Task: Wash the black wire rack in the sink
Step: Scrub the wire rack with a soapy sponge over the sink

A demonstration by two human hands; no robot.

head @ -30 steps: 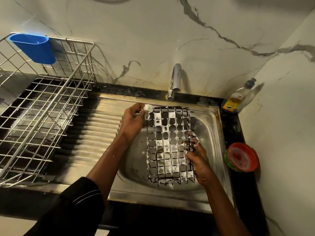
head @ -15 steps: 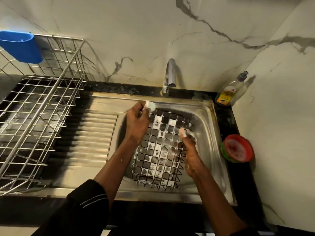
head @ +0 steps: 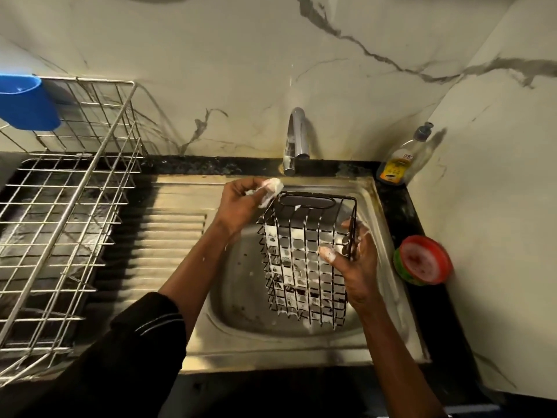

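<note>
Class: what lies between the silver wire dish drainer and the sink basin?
In the head view, the sink's ribbed steel draining board lies between dish drainer and basin.

I log one garment in the head view: a black long sleeve (head: 141, 342) on the left arm. Its cuff sits in soft folds partway up the arm. Thin pale stripes (head: 153, 324) curve across the cloth close to the cuff edge. The left forearm (head: 193, 267) beyond the cuff is bare and carries small white flecks of lather. The left hand (head: 241, 203) shows lather around its fingertips. The right forearm (head: 391, 342) is bare along its whole visible length. The right hand (head: 358, 260) is wet, with white suds on the thumb tip (head: 327, 253) and in patches on the fingers.
</note>
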